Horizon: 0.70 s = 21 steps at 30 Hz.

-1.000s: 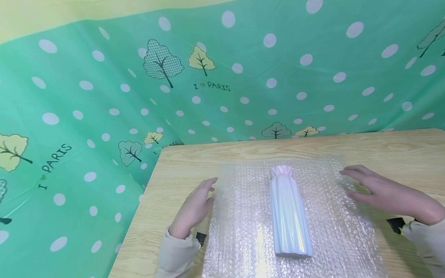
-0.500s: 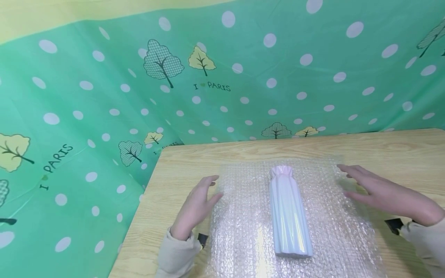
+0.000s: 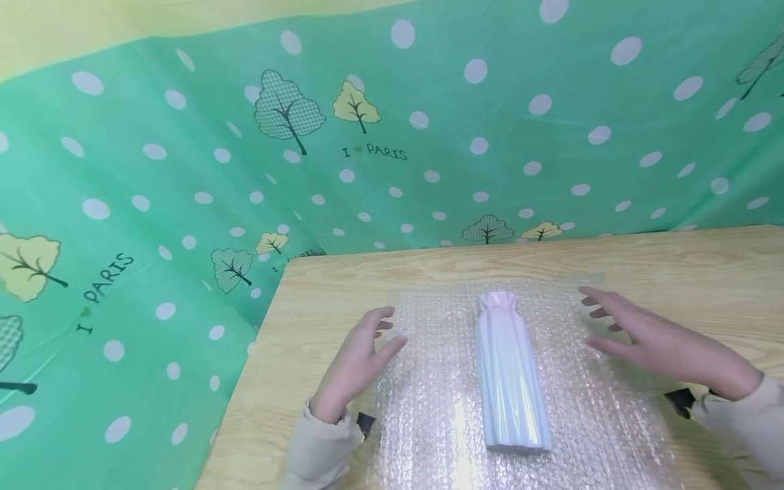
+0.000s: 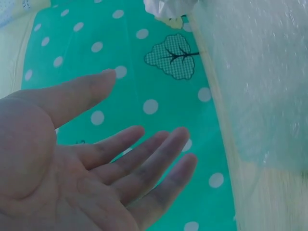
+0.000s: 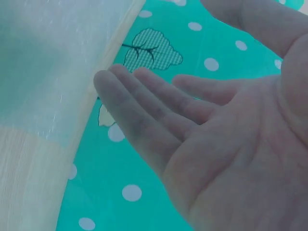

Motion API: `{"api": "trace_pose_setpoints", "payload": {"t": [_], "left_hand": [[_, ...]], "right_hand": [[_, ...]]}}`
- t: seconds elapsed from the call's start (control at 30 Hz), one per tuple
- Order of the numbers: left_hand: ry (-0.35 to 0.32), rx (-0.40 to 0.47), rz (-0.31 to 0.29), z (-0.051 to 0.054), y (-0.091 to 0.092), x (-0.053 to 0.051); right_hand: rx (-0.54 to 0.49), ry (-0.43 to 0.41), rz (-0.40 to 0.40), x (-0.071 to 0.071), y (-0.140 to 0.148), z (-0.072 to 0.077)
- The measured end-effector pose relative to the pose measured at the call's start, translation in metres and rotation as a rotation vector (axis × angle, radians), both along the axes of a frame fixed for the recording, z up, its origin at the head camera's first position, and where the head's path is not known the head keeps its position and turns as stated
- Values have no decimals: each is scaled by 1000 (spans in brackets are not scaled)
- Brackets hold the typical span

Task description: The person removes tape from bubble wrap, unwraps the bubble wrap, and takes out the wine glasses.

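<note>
A ribbed vase (image 3: 511, 378), pink at its neck and pale blue below, lies on its side on a sheet of bubble wrap (image 3: 429, 354). Left of the vase, my left hand (image 3: 358, 361) hovers by the sheet's left edge, fingers spread and holding nothing. My right hand (image 3: 658, 337) is above the sheet's right part, fingers extended toward the vase but apart from it. Both wrist views show bare palms, the left hand (image 4: 96, 178) and the right hand (image 5: 226, 139), with loose, straight fingers. The bubble wrap (image 4: 260, 86) also shows beside the left hand.
The wooden table (image 3: 331, 279) carries the sheet, its left edge sloping down toward the front. Behind and to the left hangs a green dotted cloth (image 3: 429, 88) with printed trees. A white crinkled piece (image 4: 169, 7) shows at the top of the left wrist view.
Both hands have moved inward toward the vase, the left one rightward and the right one leftward. The vase and bubble wrap stay practically where they were.
</note>
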<state>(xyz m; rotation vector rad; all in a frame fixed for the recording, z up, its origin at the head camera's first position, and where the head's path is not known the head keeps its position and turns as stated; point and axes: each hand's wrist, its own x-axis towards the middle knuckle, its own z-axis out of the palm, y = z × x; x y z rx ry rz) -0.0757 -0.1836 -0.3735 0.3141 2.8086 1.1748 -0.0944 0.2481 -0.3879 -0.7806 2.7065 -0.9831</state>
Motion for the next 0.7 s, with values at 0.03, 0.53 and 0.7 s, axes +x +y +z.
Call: {"api": "trace_pose_setpoints", "payload": {"t": [0.03,0.53,0.7], "left_hand": [[-1,13,-5,-1,2,-1],[-70,111,-47,-1,24,-4],[-85,152,-32,-3,29,-3]], "right_hand": [[-6,-10,-1,0,-2,0],[-112,-95,-31,5,-22,4],[-152,-92,-19,6,-30,0]]}}
